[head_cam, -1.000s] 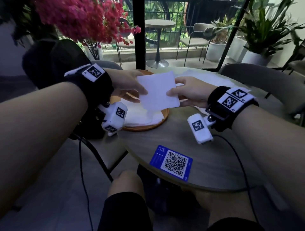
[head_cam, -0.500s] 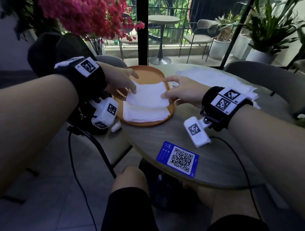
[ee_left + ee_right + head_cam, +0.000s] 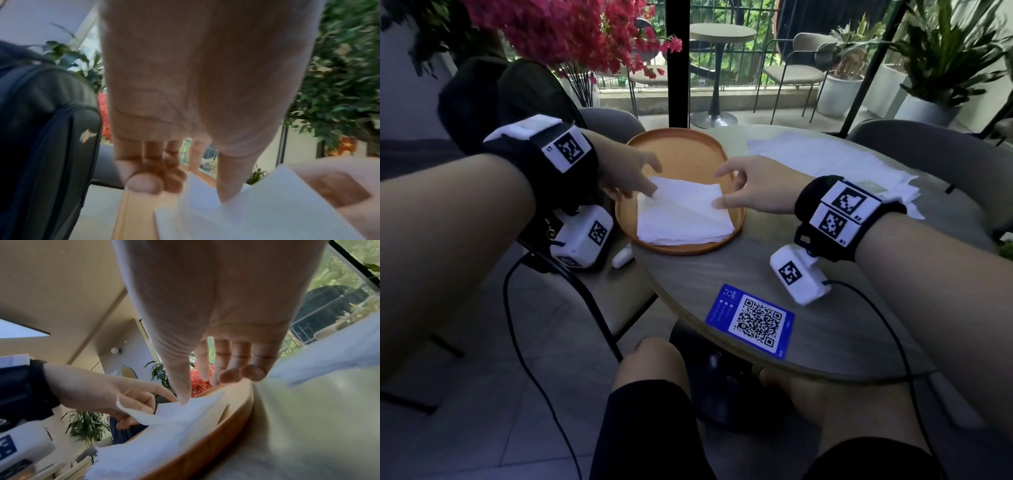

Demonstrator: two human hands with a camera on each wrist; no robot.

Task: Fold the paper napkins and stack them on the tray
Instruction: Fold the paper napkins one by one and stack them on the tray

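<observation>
An orange oval tray (image 3: 681,137) on the round table holds a stack of folded white napkins (image 3: 685,219). The top napkin lies on the stack with its left corner lifted. My left hand (image 3: 654,181) pinches that raised corner with the thumb, index finger stretched out above it; the right wrist view shows the corner (image 3: 125,404) curled against the left hand. My right hand (image 3: 720,189) has its thumb (image 3: 183,386) pressed on the napkin's right corner, and the other fingers hang relaxed above the tray rim (image 3: 216,443). In the left wrist view, the napkin (image 3: 267,211) rises around my thumb tip.
A loose pile of unfolded napkins (image 3: 825,164) lies on the table (image 3: 722,274) right of the tray. A blue QR card (image 3: 751,320) sits near the front edge. On the chair at the left are a dark backpack (image 3: 482,92) and a small white object (image 3: 622,257).
The folded napkin, held in the air between both hands a second ago, has come down onto the stack on the tray. My right fingers have lifted off, leaving only the thumb on it.
</observation>
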